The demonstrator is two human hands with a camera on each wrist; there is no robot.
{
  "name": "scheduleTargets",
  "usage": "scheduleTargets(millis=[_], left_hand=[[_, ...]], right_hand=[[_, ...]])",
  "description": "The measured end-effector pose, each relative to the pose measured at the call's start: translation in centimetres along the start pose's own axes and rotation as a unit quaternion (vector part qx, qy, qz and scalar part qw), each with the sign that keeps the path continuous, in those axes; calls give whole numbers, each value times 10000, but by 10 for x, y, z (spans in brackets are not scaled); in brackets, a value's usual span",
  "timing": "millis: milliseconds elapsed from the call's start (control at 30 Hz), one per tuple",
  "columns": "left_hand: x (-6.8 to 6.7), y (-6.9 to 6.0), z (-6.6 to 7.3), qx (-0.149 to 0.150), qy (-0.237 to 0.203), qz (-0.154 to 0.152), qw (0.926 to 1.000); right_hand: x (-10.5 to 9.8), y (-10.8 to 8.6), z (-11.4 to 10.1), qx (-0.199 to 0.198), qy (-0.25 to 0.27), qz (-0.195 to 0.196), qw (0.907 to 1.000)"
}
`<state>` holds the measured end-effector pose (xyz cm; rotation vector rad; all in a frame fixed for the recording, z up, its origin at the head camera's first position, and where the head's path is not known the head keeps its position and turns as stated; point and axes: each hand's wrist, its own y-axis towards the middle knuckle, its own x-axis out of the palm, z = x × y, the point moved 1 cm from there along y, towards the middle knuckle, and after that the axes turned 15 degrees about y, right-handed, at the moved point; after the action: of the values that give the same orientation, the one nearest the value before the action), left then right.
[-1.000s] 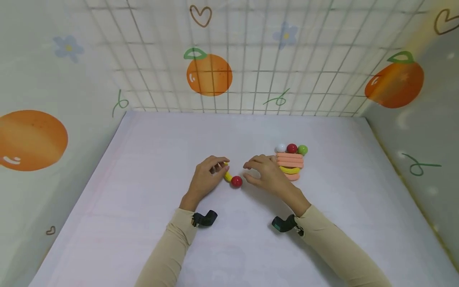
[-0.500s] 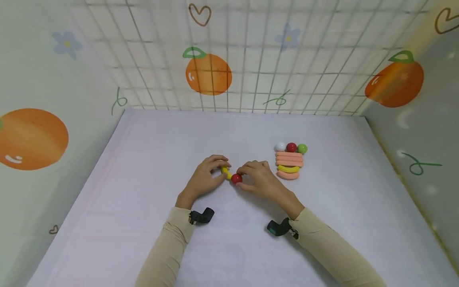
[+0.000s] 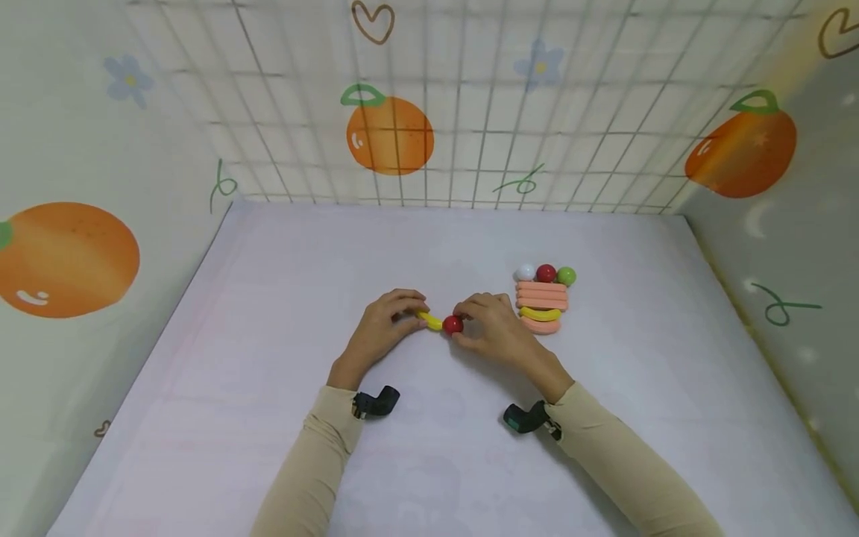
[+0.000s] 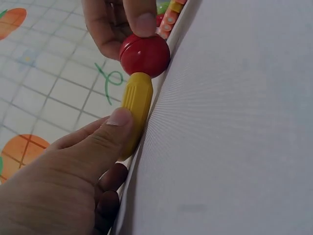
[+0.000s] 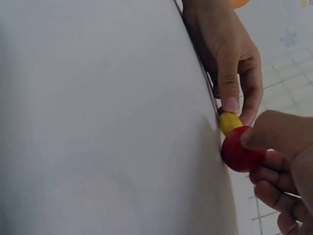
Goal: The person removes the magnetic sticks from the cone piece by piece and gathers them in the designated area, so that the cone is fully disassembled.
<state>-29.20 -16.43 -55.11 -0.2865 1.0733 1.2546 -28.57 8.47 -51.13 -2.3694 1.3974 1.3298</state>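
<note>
Near the middle of the table, my left hand [image 3: 381, 328] pinches a curved yellow toy rod [image 3: 433, 322]. The left wrist view shows ridges along the yellow rod [image 4: 140, 95] and my thumb lying over it. A glossy red ball [image 3: 452, 325] touches the rod's right end. My right hand [image 3: 502, 333] holds that ball between thumb and fingers. In the right wrist view the thumb presses on the red ball [image 5: 238, 152], and the end of the yellow rod [image 5: 229, 122] meets it. The rod's other end is hidden in my left hand.
To the right of my right hand lies a group of toy pieces: white [image 3: 526, 273], red [image 3: 546, 274] and green [image 3: 567, 276] balls, several pink rods [image 3: 542, 295] and a curved yellow rod [image 3: 540, 314]. Patterned sheets with a wire grid [image 3: 470, 134] stand behind the table.
My right hand has come left from beside the pink rods and taken hold of the red ball. The ball and the yellow rod's end have shifted slightly up and right. My left hand now pinches the rod.
</note>
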Motion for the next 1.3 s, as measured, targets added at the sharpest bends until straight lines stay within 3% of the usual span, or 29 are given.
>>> scheduleTargets(millis=[133, 333, 733, 1033, 1300], left_hand=[[1, 1, 1, -49, 26, 23, 10000], [4, -1, 3, -137, -44, 41, 9999], [6, -1, -2, -148, 135, 42, 9998], [7, 1, -1, -295, 95, 70, 9995], [7, 0, 0, -412, 80, -14, 9991]], right_hand=[[-6, 0, -3, -65, 77, 370, 9993], [-1, 2, -1, 21, -379, -18, 9993], [5, 2, 0, 47, -634, 22, 9980], [-33, -4, 3, 161, -468, 558, 9972], [-71, -6, 25, -200, -507, 1152, 9918]])
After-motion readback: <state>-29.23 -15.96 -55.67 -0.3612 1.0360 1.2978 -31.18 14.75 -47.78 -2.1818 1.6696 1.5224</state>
